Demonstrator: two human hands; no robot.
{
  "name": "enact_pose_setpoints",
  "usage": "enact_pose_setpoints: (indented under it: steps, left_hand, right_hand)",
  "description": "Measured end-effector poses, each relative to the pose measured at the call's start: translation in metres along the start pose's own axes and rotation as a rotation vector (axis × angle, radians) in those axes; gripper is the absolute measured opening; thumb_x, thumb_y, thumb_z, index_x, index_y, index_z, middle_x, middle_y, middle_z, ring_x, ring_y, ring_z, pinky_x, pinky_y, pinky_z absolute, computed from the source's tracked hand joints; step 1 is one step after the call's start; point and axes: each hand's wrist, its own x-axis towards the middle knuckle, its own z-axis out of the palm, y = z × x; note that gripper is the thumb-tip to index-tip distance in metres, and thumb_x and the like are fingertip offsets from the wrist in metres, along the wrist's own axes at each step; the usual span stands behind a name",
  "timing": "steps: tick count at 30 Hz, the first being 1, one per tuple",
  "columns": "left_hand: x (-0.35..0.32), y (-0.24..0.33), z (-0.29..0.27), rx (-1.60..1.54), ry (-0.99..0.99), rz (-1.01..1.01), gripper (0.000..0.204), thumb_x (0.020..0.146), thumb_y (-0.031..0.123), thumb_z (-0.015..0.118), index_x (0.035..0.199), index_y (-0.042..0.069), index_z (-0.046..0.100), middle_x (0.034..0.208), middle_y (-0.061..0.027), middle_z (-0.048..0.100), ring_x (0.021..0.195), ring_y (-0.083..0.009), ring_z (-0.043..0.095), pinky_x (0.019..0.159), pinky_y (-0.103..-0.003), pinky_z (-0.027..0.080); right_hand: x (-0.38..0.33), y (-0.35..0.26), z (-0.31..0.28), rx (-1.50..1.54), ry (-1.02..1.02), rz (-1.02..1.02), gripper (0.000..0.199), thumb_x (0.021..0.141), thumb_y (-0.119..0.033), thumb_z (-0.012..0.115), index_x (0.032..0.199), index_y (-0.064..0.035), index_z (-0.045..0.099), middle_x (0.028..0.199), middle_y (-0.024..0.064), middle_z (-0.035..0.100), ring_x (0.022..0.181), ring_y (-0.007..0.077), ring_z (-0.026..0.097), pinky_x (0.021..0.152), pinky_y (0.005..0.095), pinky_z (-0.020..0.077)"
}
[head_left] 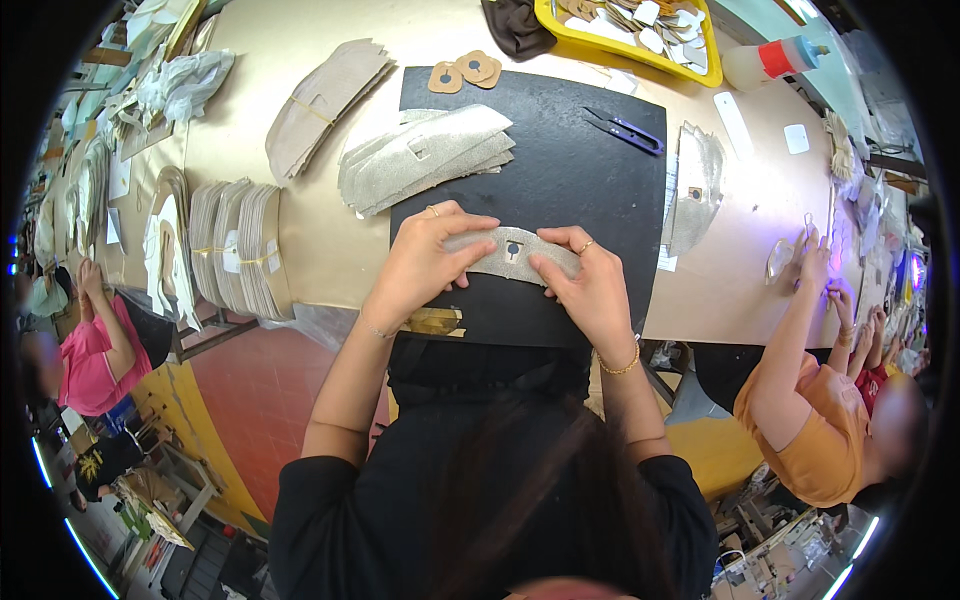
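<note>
Over the black mat, my left hand and my right hand hold a curved silver-grey strip by its two ends, thumbs on top. Near its middle the strip has a small cut-out with a dark keyhole shape in it. Just beyond my left hand lies a fanned pile of similar silvery pieces. Several small tan pieces with dark keyhole shapes sit at the mat's far edge. Purple thread snips rest on the mat's far right. Beyond the mat's right edge are more silvery pieces.
Left of the mat lie a beige stack and banded bundles. A yellow tray of small cut pieces and a bottle with a red band stand at the far right. One person in orange works at right, another in pink at left.
</note>
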Motion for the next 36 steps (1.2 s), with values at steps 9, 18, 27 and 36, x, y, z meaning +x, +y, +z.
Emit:
enact_pose_setpoints:
  steps: [9, 18, 27, 36]
  left_hand:
    - [0.001, 0.0, 0.001, -0.005, 0.001, -0.013, 0.024, 0.09, 0.01, 0.077, 0.113, 0.002, 0.076, 0.088, -0.0017, 0.057, 0.054, -0.0069, 0.061, 0.042, -0.02, 0.043]
    - [0.003, -0.001, 0.001, -0.007, 0.006, -0.026, 0.024, 0.09, 0.009, 0.077, 0.112, 0.002, 0.076, 0.088, -0.0017, 0.057, 0.053, -0.0069, 0.061, 0.042, -0.02, 0.043]
    - [0.002, 0.0, 0.002, 0.001, 0.003, -0.033, 0.024, 0.09, 0.009, 0.077, 0.112, 0.001, 0.076, 0.09, -0.002, 0.057, 0.053, -0.0069, 0.061, 0.042, -0.02, 0.044]
    - [0.001, -0.002, 0.005, 0.04, 0.031, 0.006, 0.024, 0.09, 0.008, 0.077, 0.112, 0.001, 0.075, 0.091, -0.0027, 0.059, 0.054, -0.0066, 0.06, 0.044, -0.021, 0.045]
  right_hand:
    - [0.0, 0.004, 0.004, 0.01, 0.037, -0.04, 0.029, 0.09, -0.013, 0.076, 0.114, 0.0022, 0.069, 0.094, 0.0107, 0.075, 0.061, 0.0106, 0.066, 0.058, 0.0254, 0.0533]
    - [0.0, 0.003, 0.003, -0.005, 0.033, -0.05, 0.028, 0.09, -0.012, 0.075, 0.114, 0.0026, 0.068, 0.096, 0.012, 0.075, 0.06, 0.0137, 0.067, 0.058, 0.0275, 0.0543]
    - [0.001, 0.003, 0.003, -0.014, 0.03, -0.059, 0.029, 0.09, -0.012, 0.076, 0.113, 0.0032, 0.069, 0.093, 0.0114, 0.075, 0.06, 0.0111, 0.067, 0.058, 0.0259, 0.0538]
    - [0.002, 0.011, 0.006, -0.091, 0.063, -0.131, 0.028, 0.09, -0.012, 0.075, 0.113, 0.0032, 0.068, 0.093, 0.0114, 0.074, 0.06, 0.0112, 0.067, 0.057, 0.0259, 0.0537]
